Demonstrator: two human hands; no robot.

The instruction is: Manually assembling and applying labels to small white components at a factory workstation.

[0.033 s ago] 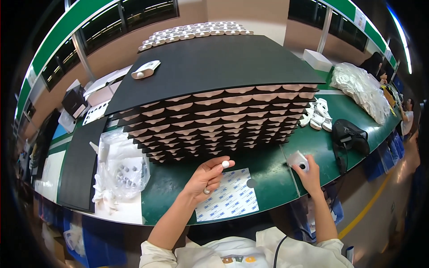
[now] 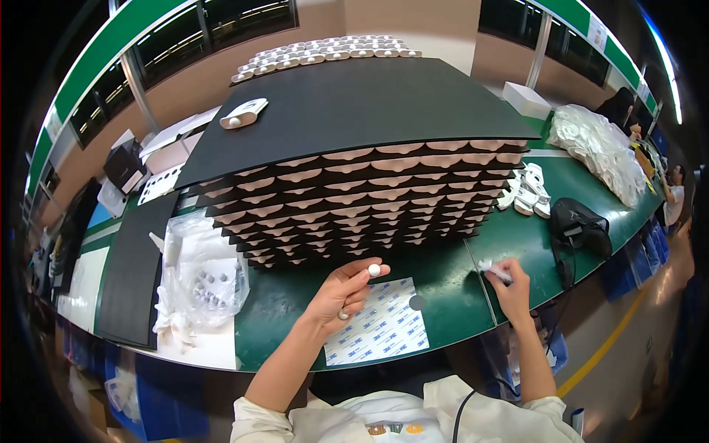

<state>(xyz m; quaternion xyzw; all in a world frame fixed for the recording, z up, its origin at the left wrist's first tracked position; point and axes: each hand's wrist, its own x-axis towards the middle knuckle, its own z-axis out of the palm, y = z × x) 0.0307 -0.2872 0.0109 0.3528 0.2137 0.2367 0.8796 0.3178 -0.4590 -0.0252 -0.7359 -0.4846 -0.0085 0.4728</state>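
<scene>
A green desk [image 2: 517,244] carries a tall stack of black trays [image 2: 354,184], its layers showing rows of pale, shallow pieces along the near edge, with a broad black sheet on top. To the left lies a crumpled clear plastic bag [image 2: 199,284] holding small dark and white parts, and beside it a flat black sheet [image 2: 129,277] runs toward the near edge. A white sheet of printed adhesive backing [image 2: 380,325] lies flat on the desk just in front of the stack, its long axis slanting from lower left to upper right. A small dark disc [image 2: 417,303] rests at that sheet's right edge.

The left hand [image 2: 343,292] hovers above the upper left corner of the sheet, fingers curled narrow, pinching a small white round piece [image 2: 374,270] between thumb and fingertip; the piece sits at the hand's upper right tip, close to the foot of the stack. Being round, it shows no clear long axis or pointing direction.

The right hand [image 2: 509,284] is well to the right, past a seam in the desk, closed around a small whitish item [image 2: 491,269] that pokes out leftward; what it is cannot be told. The left hand is the nearer one to the sheet and the disc, which lies just right of and below the held piece.
</scene>
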